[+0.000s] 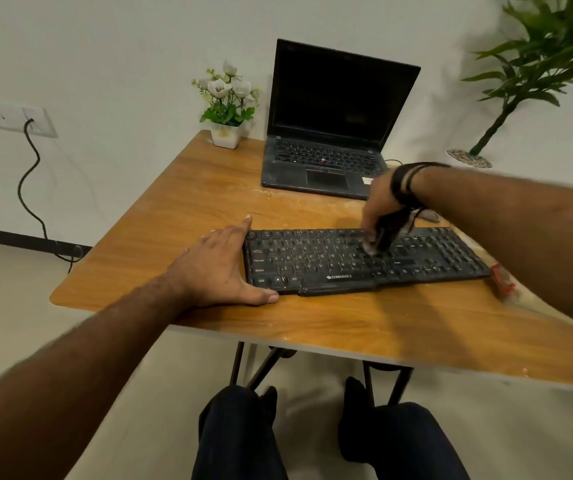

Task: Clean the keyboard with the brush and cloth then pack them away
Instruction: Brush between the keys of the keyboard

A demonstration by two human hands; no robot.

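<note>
While bracing the Zebronics keyboard at nine o'clock, left hand flat, fingers spread; right hand pinching the brush, bristles on keys.

An open laptop (screen dark) stands beside a small potted flower on the wooden table.
</note>
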